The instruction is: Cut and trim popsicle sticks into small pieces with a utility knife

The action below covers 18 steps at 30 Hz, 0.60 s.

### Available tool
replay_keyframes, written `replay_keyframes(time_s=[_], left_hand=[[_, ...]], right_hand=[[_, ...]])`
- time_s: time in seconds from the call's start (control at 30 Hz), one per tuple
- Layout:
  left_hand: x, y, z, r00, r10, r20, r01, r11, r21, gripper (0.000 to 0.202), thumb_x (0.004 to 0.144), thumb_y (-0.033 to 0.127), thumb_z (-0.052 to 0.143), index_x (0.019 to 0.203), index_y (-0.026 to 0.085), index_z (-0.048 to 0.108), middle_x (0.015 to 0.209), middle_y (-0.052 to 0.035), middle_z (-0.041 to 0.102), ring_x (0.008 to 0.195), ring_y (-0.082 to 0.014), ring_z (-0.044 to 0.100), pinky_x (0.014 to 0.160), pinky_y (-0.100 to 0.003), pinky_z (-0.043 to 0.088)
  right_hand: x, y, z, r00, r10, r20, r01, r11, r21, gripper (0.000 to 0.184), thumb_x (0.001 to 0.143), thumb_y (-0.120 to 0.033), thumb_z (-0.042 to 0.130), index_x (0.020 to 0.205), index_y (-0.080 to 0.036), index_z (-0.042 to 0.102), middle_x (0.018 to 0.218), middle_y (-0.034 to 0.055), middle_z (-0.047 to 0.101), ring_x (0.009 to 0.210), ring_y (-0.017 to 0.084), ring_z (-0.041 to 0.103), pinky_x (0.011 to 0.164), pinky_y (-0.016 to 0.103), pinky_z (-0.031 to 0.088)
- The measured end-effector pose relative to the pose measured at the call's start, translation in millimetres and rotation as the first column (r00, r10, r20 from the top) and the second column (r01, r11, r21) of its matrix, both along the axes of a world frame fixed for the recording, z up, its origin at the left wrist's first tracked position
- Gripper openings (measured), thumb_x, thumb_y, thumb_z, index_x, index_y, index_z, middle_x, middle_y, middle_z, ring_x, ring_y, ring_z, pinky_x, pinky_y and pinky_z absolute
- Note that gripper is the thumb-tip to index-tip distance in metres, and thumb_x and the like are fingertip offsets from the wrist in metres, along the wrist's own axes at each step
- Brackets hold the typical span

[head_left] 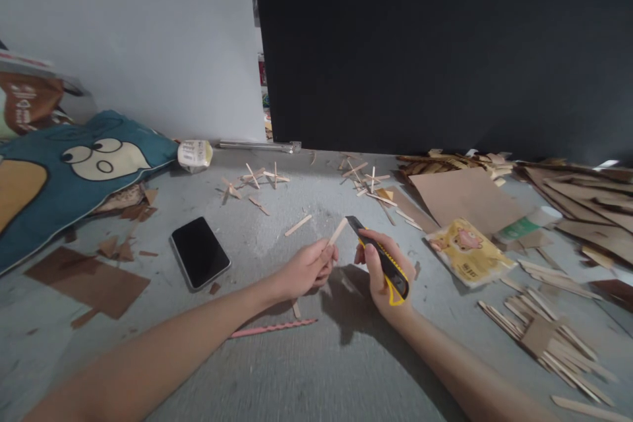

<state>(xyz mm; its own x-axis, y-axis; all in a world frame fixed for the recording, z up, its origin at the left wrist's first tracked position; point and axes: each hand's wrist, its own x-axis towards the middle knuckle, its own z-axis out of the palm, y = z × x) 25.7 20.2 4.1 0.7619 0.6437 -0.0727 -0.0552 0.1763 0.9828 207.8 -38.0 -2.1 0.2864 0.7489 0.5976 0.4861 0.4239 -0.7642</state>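
Note:
Near the middle of the table, my left hand (309, 268) is closed around a flat wooden craft stick (338, 231), whose upper end sticks out toward the right. My right hand (388, 277) grips a yellow and black utility knife (390, 268), its tip pointing up and left. The knife's tip is right beside the stick's free end; whether they touch I cannot tell. A short wooden stick piece (298, 225) lies just beyond my left hand. Below that hand rests a pink wavy pencil-like rod (274, 328), partly hidden by my left forearm.
Left of my hands lies a black-screened phone (200, 252), with brown cardboard (89, 282) and a blue cushion (99, 158) farther left. Small stick assemblies (254, 175) stand toward the back. On the right are a yellow packet (469, 254), a glue stick (528, 224) and loose craft sticks (558, 343).

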Motion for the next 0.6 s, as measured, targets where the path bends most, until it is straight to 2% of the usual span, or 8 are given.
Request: replay_keyframes(time_s=[0.1,0.2,0.27,0.4,0.6], left_hand=[[1.2,2.6,-2.1,0.996,0.088,0.026,-0.088,0.996,0.001,0.054,0.097,0.076,0.053,0.093,0.023,0.046,0.059,0.0130,0.030,0.047,-0.0082,0.021,0.045,-0.020,0.020],[2.0,4.5,-2.4,0.987,0.161,0.025,-0.161,0.987,0.001,0.056,0.095,0.078,0.054,0.093,0.023,0.046,0.059,0.0127,0.030,0.048,-0.0086,0.023,0.045,-0.020,0.022],[2.8,4.9,-2.7,0.983,0.185,0.016,-0.185,0.983,0.005,0.057,0.094,0.079,0.055,0.092,0.023,0.046,0.058,0.0131,0.029,0.048,-0.0083,0.024,0.045,-0.019,0.022],[4.2,3.2,-3.7,0.977,0.212,-0.006,-0.212,0.977,0.031,0.057,0.094,0.080,0.053,0.090,0.023,0.046,0.058,0.0128,0.030,0.048,-0.0083,0.026,0.046,-0.020,0.024],[2.4,-0.4,-5.1,0.967,0.250,-0.057,-0.239,0.959,0.151,0.053,0.100,0.075,0.045,0.090,0.023,0.047,0.062,0.0096,0.036,0.052,-0.0100,0.033,0.049,-0.021,0.029]], right_hand=[[4.3,-3.2,-1.1,0.987,0.054,0.153,-0.067,0.994,0.082,0.034,0.104,-0.029,0.057,0.137,-0.023,0.065,0.080,0.0015,0.075,0.067,0.018,0.074,0.069,0.030,0.062],[9.5,-3.8,0.0,0.942,0.153,0.300,-0.208,0.965,0.161,0.040,0.102,-0.021,0.058,0.141,-0.026,0.063,0.087,0.0035,0.078,0.070,0.019,0.077,0.071,0.031,0.065],[11.3,-3.7,1.1,0.928,0.190,0.320,-0.256,0.950,0.179,0.039,0.102,-0.019,0.057,0.139,-0.025,0.065,0.086,0.0045,0.078,0.069,0.019,0.077,0.070,0.031,0.066],[9.9,-3.6,2.4,0.928,0.210,0.308,-0.268,0.950,0.160,0.035,0.102,-0.018,0.056,0.135,-0.023,0.066,0.086,0.0057,0.078,0.067,0.019,0.076,0.066,0.030,0.065],[7.7,-3.3,2.2,0.917,0.219,0.333,-0.278,0.951,0.139,0.035,0.100,-0.014,0.056,0.133,-0.022,0.064,0.086,0.0036,0.077,0.067,0.016,0.076,0.066,0.027,0.064]])
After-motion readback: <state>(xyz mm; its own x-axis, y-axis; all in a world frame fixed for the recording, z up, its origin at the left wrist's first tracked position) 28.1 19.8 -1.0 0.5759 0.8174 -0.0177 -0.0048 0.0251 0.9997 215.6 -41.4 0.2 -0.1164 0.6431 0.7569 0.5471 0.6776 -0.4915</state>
